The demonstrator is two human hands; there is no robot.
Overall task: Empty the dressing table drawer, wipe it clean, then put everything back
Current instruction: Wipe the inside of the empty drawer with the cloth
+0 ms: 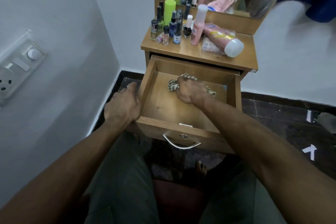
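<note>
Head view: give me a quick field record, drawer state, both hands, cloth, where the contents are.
drawer: pulled open, nothing visible inside besides the cloth and right hand
cloth: striped rag, bunched on the drawer floor
right hand: grips the cloth, pressed onto the drawer bottom
left hand: fingers straight, against the drawer's outer left side
contents: small bottles, tall pink bottle standing, pink tube lying, all on the tabletop
stage: looks like wiping; nothing put back yet
</note>
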